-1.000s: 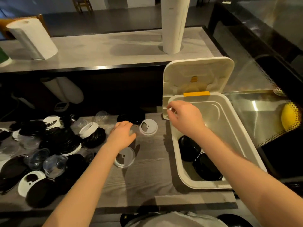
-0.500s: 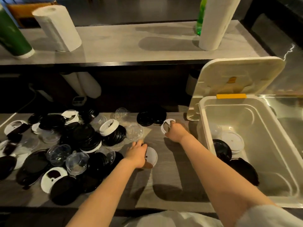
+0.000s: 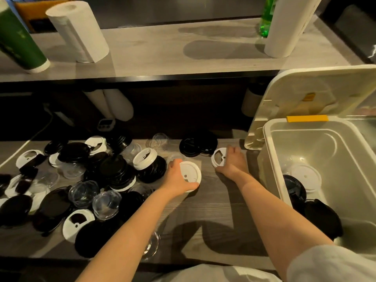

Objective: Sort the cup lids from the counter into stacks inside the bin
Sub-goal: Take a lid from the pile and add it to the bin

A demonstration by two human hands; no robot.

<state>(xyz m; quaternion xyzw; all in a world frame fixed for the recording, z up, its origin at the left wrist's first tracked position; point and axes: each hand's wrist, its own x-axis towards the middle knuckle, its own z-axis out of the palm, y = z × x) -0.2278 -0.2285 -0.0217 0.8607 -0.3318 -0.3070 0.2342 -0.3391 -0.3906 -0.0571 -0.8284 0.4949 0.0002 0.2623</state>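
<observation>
My left hand (image 3: 175, 178) grips a flat white lid (image 3: 190, 175), tilted up off the grey counter (image 3: 213, 216). My right hand (image 3: 232, 161) holds a white lid with a drink opening (image 3: 218, 157) by its edge, just left of the bin. The white plastic bin (image 3: 270, 159) stands at the right with its hinged cover (image 3: 305, 98) up. Inside it lie a white lid (image 3: 305, 176) and black lids (image 3: 295, 190). A heap of black, white and clear lids (image 3: 85, 180) covers the counter's left half.
On the upper shelf (image 3: 162, 51) stand two paper towel rolls (image 3: 79, 31) (image 3: 284, 27), a green cup stack (image 3: 18, 37) and a green bottle (image 3: 266, 17). Two black lids (image 3: 197, 145) lie behind my hands. A clear lid (image 3: 151, 245) sits under my left forearm.
My left hand has lifted the flat white lid off the counter and tilted it. My right hand has taken hold of the white lid with the opening and raised it on edge.
</observation>
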